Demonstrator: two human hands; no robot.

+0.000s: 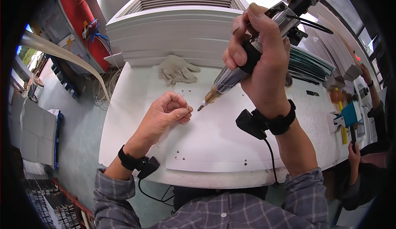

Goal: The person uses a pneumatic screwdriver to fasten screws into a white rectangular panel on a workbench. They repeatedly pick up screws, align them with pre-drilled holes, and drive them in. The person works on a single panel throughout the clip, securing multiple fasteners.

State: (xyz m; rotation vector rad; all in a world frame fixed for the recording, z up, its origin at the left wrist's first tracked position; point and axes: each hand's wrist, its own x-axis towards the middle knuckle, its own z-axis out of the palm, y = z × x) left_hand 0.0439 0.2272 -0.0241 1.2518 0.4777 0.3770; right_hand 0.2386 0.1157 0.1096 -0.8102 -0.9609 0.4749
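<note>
My right hand [266, 53] is wrapped round a power screwdriver [227, 80] with a silver body and a brass-coloured nose. The tool slants down to the left, and its bit [201, 106] points at my left hand, a short gap away. My left hand [165, 114] is closed in a pinch, thumb against forefinger, on a tiny metal piece that looks like a screw [188, 109]. Beneath both hands lies a flat white panel [218, 142] with small metal fasteners or holes near its edges.
A crumpled cloth glove [177, 70] lies at the back of the white table [123, 105]. Behind it rises a stack of white louvred frames [173, 35]. Green-edged strips [309, 66] are piled at the right. Another person's hand [354, 156] holds a teal tool [350, 113] at the far right.
</note>
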